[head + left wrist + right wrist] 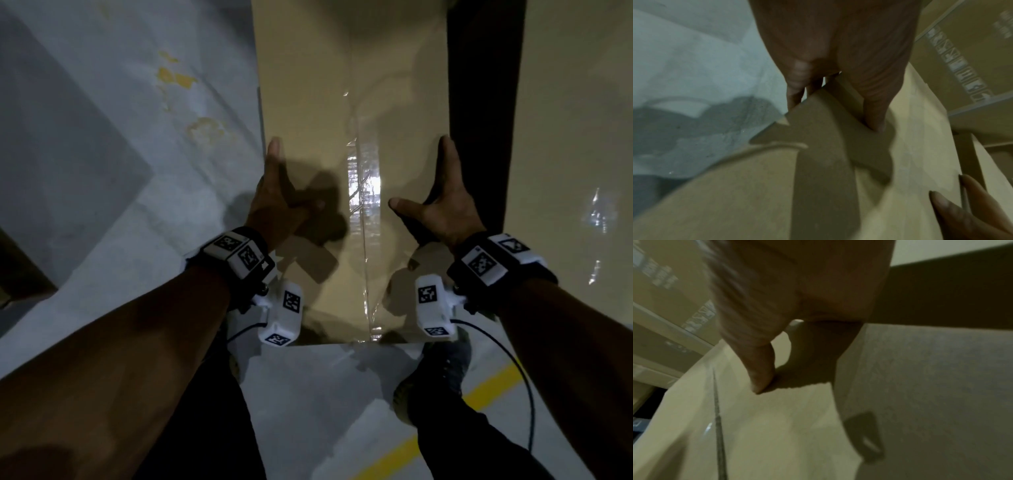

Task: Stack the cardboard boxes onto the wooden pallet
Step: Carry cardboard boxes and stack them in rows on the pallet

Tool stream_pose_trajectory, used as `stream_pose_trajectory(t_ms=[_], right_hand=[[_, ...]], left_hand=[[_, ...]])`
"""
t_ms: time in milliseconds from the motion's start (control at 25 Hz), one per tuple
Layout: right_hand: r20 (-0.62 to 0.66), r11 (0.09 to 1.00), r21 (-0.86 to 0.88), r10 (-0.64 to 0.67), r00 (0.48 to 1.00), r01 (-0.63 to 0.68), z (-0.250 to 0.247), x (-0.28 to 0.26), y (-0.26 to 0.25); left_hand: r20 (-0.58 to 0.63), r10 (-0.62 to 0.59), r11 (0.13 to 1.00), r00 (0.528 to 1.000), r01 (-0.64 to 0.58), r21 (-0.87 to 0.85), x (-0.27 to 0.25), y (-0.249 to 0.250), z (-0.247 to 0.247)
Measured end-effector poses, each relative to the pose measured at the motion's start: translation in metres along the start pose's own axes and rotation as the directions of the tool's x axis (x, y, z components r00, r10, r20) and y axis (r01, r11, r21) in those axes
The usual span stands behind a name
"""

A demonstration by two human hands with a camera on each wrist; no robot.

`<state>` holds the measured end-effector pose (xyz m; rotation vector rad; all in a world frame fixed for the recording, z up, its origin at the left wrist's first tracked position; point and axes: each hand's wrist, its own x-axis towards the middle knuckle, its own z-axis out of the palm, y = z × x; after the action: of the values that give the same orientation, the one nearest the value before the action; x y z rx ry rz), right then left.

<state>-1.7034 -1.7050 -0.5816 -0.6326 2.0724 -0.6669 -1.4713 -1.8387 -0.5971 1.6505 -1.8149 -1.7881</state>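
Two hands clasp one long cardboard box (315, 144) that fills the centre of the head view from the top edge down to mid-frame, over a pale grey floor (102, 154). A second box (575, 137) lies at the right edge, a dark gap between them. Clear tape (364, 192) runs down the held box's top. The left hand (277, 198) grips its left edge, thumb on top, fingers down the side; the right hand (445, 202) grips the right edge likewise. A yellow line (486, 390) crosses the lower right.
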Motion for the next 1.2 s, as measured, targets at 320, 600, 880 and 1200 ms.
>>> stream_pose_trajectory(t_ms=[320,600,880,1200], right_hand=[[0.019,0.999,-0.051,-0.015,1.0,0.016,-0.004,-0.072,-0.064],[-0.021,0.991,-0.046,-0.13,0.991,0.129,-0.04,-0.197,-0.205],[0.043,0.973,-0.033,-0.225,0.973,0.227,-0.078,-0.309,-0.339],[0.311,0.779,-0.089,-0.571,0.76,0.621,-0.109,-0.397,-0.406]], left_hand=[[-0.068,0.008,0.998,0.998,-0.004,0.055,-0.061,0.038,-0.052],[-0.173,0.037,0.999,0.984,-0.035,0.014,-0.191,0.153,-0.158],[-0.376,0.06,0.997,0.925,-0.074,-0.024,-0.337,0.243,-0.241],[-0.734,-0.021,0.951,0.678,-0.212,-0.224,-0.503,0.258,-0.229]])
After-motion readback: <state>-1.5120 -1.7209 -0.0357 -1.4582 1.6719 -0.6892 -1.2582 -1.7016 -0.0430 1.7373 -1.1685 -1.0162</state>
